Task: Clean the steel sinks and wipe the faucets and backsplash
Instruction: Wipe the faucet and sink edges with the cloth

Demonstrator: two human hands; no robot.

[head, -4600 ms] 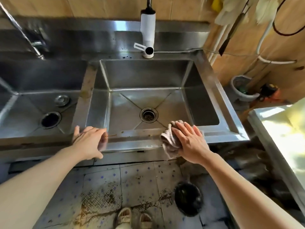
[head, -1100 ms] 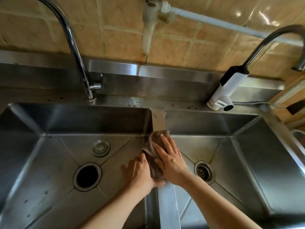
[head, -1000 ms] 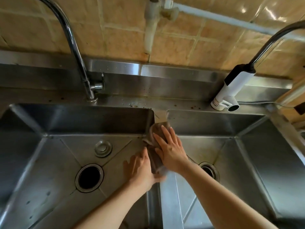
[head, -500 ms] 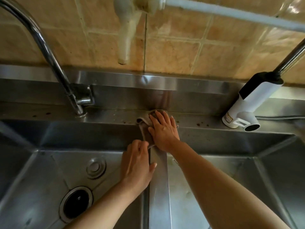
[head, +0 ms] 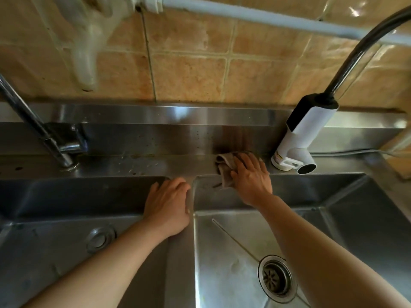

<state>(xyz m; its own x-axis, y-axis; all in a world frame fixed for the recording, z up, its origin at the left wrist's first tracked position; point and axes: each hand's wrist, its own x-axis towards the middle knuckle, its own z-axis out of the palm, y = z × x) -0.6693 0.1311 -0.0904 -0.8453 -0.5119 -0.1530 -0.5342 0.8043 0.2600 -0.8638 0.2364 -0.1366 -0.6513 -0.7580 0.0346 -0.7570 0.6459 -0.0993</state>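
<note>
My right hand (head: 251,176) presses a brown cloth (head: 225,168) flat onto the back ledge of the right sink (head: 355,221), at the foot of the steel backsplash (head: 160,134). The cloth hangs a little over the basin's rear edge. My left hand (head: 168,205) rests with straight fingers on the divider (head: 178,263) between the two basins, its fingertips near the back ledge. The left sink (head: 55,205) lies beside it. A chrome faucet (head: 44,138) stands at the back left, and a white-bodied faucet (head: 300,138) with a black neck stands just right of the cloth.
The right drain strainer (head: 277,277) and the left basin's round stopper (head: 100,238) sit in the sink floors. A white pipe (head: 255,16) runs along the tan tiled wall (head: 200,74), with a short branch (head: 85,52) hanging at the upper left. Dark specks dot the ledge.
My right hand has slid the cloth rightwards along the back ledge, towards the white faucet. My left hand has moved up the divider. The view has come closer.
</note>
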